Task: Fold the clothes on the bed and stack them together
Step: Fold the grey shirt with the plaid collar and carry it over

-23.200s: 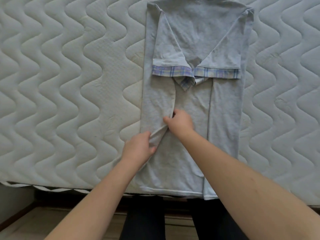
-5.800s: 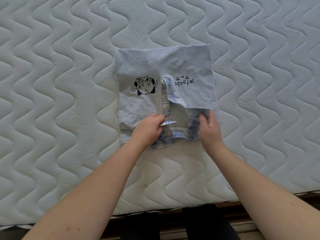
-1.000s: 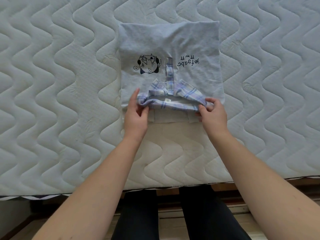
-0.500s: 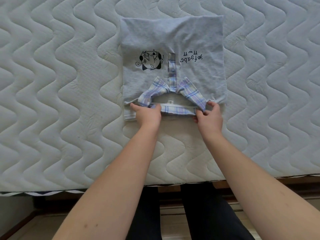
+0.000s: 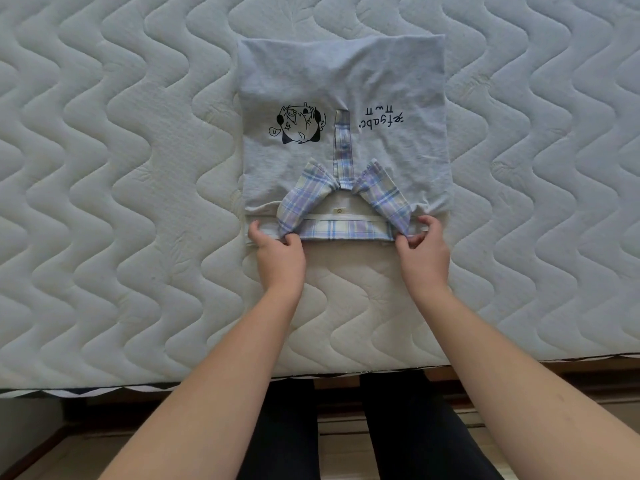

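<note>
A light grey polo shirt [image 5: 346,81] lies folded into a rectangle on the white quilted mattress [image 5: 121,202], front side up, with a black cartoon print and upside-down lettering. Its plaid collar [image 5: 346,230] points toward me along the near edge. My left hand [image 5: 277,251] pinches the collar's left corner. At the collar's right corner, my right hand [image 5: 424,247] pinches the plaid fabric between thumb and fingers.
The mattress edge [image 5: 311,374] runs across the frame just in front of my legs [image 5: 346,438]. A wooden floor shows below. No other clothes are in view.
Over the last second the collar was spread flat and its wings opened outward. Both hands slid to the collar's outer corners and hold there.
</note>
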